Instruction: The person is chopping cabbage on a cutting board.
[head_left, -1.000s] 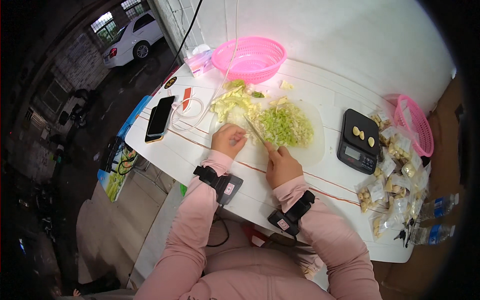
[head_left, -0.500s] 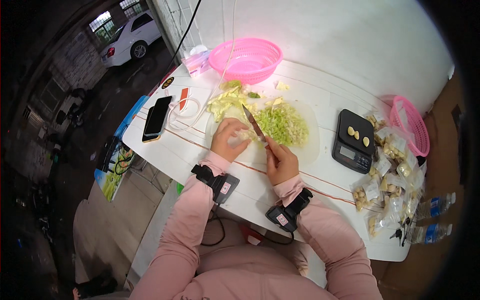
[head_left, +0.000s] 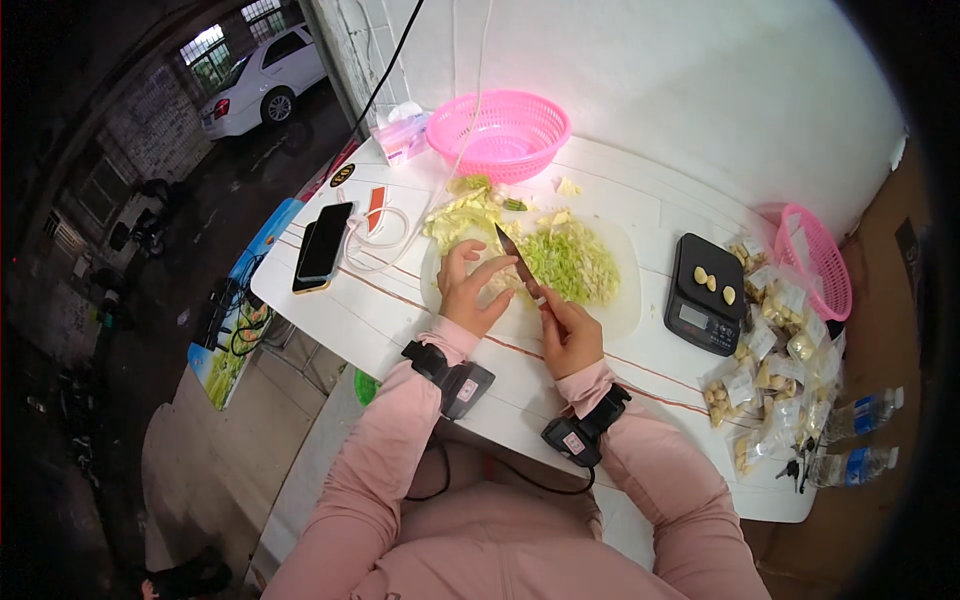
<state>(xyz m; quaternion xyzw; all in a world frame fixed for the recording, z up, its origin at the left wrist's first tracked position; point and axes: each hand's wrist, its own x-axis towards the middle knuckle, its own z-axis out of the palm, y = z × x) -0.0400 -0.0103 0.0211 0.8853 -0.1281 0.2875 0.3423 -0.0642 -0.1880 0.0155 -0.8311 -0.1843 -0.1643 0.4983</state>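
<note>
A knife (head_left: 516, 260) points up and to the left, its handle in my closed right hand (head_left: 572, 335). My left hand (head_left: 474, 290) is open, fingers apart and curved, with a fingertip beside or against the blade; I cannot tell if it touches. Pale chopped bits lie partly hidden behind those fingers. Both hands are over the front of a whitish translucent cutting board (head_left: 625, 310). To the right of the blade spreads a heap of finely chopped green cabbage (head_left: 575, 262). Larger cabbage leaves (head_left: 463, 215) lie at the board's far left.
Beyond the board stands a pink basket (head_left: 500, 135) beside a tissue pack (head_left: 402, 135). Phones (head_left: 322, 245) and a white cable (head_left: 385, 265) lie left. A black scale (head_left: 705, 295) bearing garlic cloves, bagged goods (head_left: 785, 370), another pink basket (head_left: 815, 260) and bottles (head_left: 865, 412) are right.
My left hand has shifted right toward the blade, and its fingers have spread and lifted. The knife remains in my right hand. The whole view has shifted slightly.
</note>
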